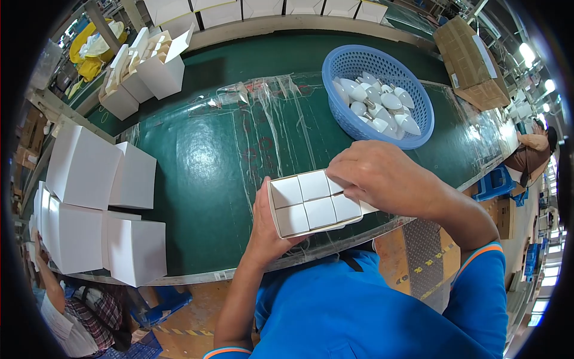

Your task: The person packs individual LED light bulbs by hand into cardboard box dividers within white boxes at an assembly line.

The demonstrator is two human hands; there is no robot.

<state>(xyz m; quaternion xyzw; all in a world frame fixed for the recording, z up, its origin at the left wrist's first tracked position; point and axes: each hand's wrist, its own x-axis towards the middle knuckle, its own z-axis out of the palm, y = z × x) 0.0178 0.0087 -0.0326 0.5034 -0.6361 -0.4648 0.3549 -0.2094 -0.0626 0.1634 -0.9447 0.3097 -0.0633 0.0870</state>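
A white carton (314, 201) holding several small white boxes in two rows is at the front edge of the green table (203, 149). My left hand (263, 224) grips its left side, thumb along the rim and fingers beneath. Over the carton's back right corner, my right hand (373, 176) has its fingers pressed together at a small box; whether they grip it is hidden. Beyond my right hand, a blue plastic basket (426, 113) contains many white bulbs (376, 102).
White cartons (84, 167) stand at the left. Open cartons (161, 75) with contents sit at the back left, and a brown cardboard box (469, 60) at the back right. A person (84, 311) is at the lower left, another (534, 149) at the far right.
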